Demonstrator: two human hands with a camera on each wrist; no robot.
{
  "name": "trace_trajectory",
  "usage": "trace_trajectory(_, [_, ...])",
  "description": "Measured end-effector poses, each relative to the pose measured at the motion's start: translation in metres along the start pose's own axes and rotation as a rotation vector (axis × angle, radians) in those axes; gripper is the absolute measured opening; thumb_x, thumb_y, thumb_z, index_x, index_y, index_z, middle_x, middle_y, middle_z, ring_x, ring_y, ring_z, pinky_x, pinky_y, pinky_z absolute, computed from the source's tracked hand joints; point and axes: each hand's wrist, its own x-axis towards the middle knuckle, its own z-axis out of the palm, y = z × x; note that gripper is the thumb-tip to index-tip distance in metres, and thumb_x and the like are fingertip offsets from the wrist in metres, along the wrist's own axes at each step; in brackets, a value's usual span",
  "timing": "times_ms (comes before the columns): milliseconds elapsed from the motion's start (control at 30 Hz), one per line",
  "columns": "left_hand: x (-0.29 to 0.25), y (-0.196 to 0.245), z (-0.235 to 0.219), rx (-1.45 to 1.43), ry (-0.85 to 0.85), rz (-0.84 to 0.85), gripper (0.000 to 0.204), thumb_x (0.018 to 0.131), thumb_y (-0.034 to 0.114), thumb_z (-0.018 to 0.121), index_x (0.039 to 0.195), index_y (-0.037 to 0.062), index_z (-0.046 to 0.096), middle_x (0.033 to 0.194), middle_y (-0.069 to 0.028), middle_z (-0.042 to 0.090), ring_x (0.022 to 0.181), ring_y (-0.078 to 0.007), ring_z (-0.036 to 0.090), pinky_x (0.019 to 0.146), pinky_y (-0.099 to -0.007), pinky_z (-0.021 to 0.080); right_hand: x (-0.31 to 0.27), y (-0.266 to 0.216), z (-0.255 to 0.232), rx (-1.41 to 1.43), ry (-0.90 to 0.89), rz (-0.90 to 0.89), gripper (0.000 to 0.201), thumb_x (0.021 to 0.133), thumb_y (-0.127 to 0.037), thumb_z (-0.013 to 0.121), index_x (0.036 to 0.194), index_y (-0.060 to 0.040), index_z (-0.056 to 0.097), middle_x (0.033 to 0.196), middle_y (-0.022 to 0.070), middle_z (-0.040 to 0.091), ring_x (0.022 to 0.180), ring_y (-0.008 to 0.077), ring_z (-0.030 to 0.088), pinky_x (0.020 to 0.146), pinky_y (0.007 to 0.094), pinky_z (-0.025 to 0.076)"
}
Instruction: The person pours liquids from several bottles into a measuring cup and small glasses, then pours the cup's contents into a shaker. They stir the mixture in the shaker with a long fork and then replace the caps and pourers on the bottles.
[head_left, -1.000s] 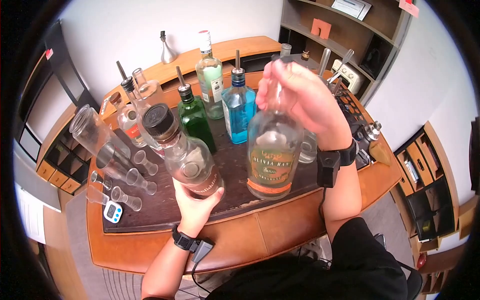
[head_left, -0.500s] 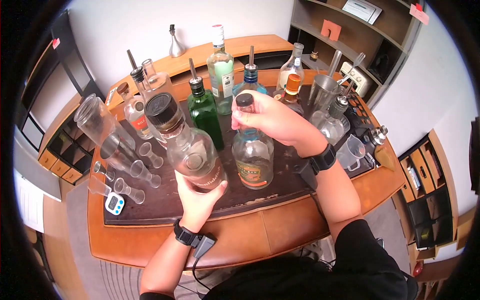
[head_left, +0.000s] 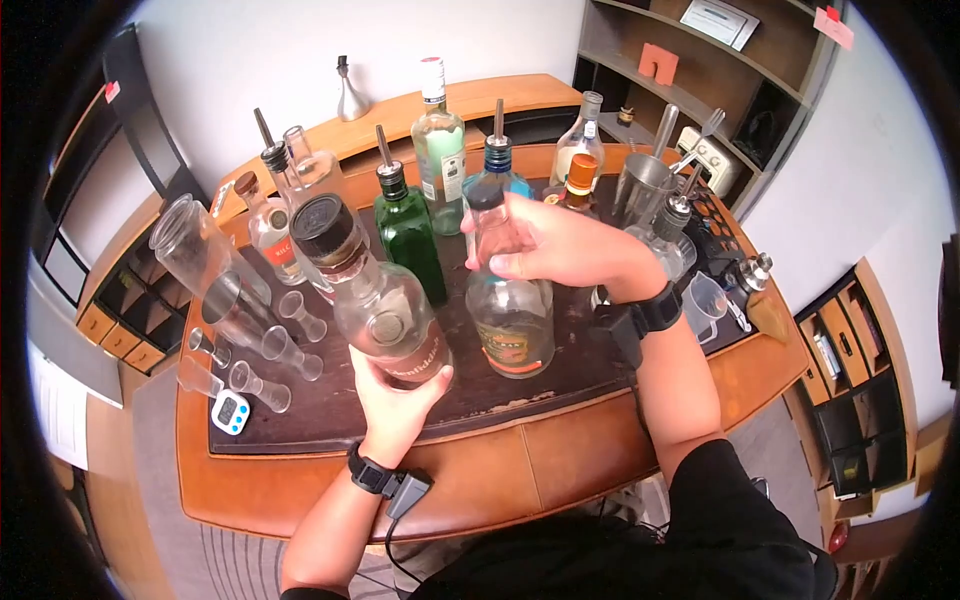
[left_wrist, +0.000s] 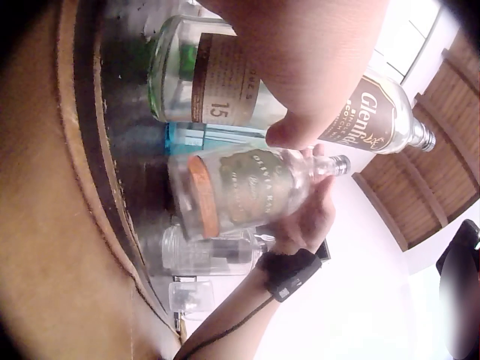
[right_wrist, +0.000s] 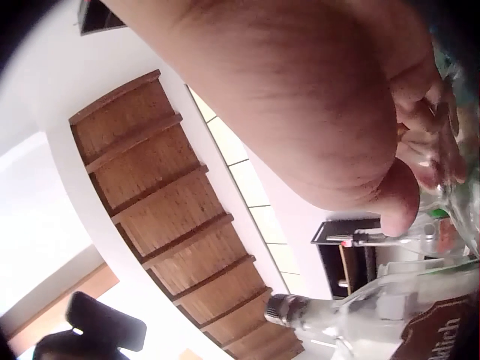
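Observation:
In the head view the left hand [head_left: 392, 402] grips the lower body of a clear bottle with a black cap and brown label [head_left: 415, 352]. The right hand [head_left: 575, 247] holds the neck of a clear bottle [head_left: 512, 335] with a dark cap, green label and orange band, its thumb and fingers round the glass. That bottle stands upright, to the right of the first. From the left wrist view, the green-labelled bottle [left_wrist: 255, 187] is beside the brown-labelled one [left_wrist: 365, 112], and the right hand [left_wrist: 307, 217] is behind its neck.
Behind stand a green bottle [head_left: 408, 235], a blue bottle [head_left: 515, 185] and a tall clear bottle [head_left: 440, 165]. Several small glasses and a timer [head_left: 231, 412] are at the left. A metal shaker [head_left: 643, 185], a clear jug [head_left: 703, 305] and bar tools occupy the right.
The right hand has brought the green-labelled bottle left and lower, away from the camera, then slid slightly down its neck. The left hand keeps its grip. Bottles at the back right have come into view.

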Motion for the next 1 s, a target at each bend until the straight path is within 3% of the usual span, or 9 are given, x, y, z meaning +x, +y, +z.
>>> trace_trajectory(100, [0.000,0.001,0.001,-0.014,-0.001,-0.002,0.088,0.070,0.005,0.087,0.142,0.0047,0.036,0.134,-0.0114,0.052,0.123,-0.0224,0.054,0.106,-0.0394,0.045,-0.012,-0.025,-0.001,0.088,0.048,-0.245,0.042,0.100,-0.020,0.065,0.131,-0.0010,0.044,0.107,0.0104,0.064,0.107,0.0201,0.063,0.096,0.0364,0.049])
trace_trajectory(133, [0.000,0.000,0.001,-0.013,-0.005,-0.013,0.088,0.070,0.005,0.087,0.142,0.0049,0.036,0.134,-0.0115,0.052,0.123,-0.0224,0.054,0.106,-0.0395,0.045,-0.015,-0.031,0.000,0.080,0.053,-0.239,0.042,0.100,-0.020,0.065,0.131,-0.0010,0.044,0.107,0.0104,0.064,0.107,0.0201,0.063,0.096,0.0364,0.049])
trace_trajectory(200, [-0.001,-0.002,0.002,-0.041,-0.008,-0.013,0.088,0.070,0.005,0.087,0.142,0.0049,0.036,0.134,-0.0113,0.052,0.123,-0.0225,0.054,0.106,-0.0397,0.045,-0.019,-0.040,0.002,0.283,0.150,-0.331,0.045,0.100,-0.030,0.065,0.130,-0.0023,0.046,0.103,0.0112,0.065,0.103,0.0233,0.065,0.096,0.0391,0.049])
trace_trajectory(233, [-0.002,-0.003,0.002,-0.026,-0.013,-0.014,0.088,0.070,0.004,0.086,0.142,0.0049,0.036,0.134,-0.0112,0.052,0.123,-0.0224,0.054,0.106,-0.0396,0.045,-0.020,-0.039,-0.001,0.290,0.131,-0.399,0.047,0.103,-0.040,0.056,0.131,-0.0033,0.047,0.107,0.0171,0.065,0.106,0.0297,0.064,0.098,0.0442,0.048])
trace_trajectory(333, [-0.001,0.003,0.002,0.000,-0.019,-0.004,0.088,0.069,0.003,0.086,0.142,0.0047,0.037,0.134,-0.0108,0.052,0.124,-0.0222,0.054,0.107,-0.0394,0.045,-0.022,-0.049,0.000,0.533,0.156,-0.435,0.046,0.104,-0.040,0.053,0.130,-0.0029,0.047,0.101,0.0169,0.065,0.102,0.0328,0.065,0.096,0.0454,0.049])
trace_trajectory(367, [0.000,0.003,0.002,0.016,-0.025,-0.003,0.088,0.069,0.003,0.085,0.142,0.0047,0.037,0.133,-0.0107,0.052,0.123,-0.0221,0.054,0.107,-0.0393,0.045,-0.024,-0.051,0.002,0.556,0.172,-0.447,0.040,0.109,-0.038,0.038,0.125,-0.0034,0.050,0.100,0.0169,0.066,0.099,0.0301,0.067,0.095,0.0447,0.050])
trace_trajectory(1000, [0.001,0.006,0.004,0.052,-0.054,0.002,0.087,0.069,0.003,0.086,0.141,0.0043,0.037,0.132,-0.0109,0.054,0.122,-0.0215,0.055,0.106,-0.0384,0.045,-0.027,-0.053,0.000,0.595,0.100,-0.458,0.039,0.109,-0.038,0.039,0.124,-0.0048,0.052,0.100,0.0174,0.067,0.099,0.0313,0.066,0.096,0.0467,0.049])
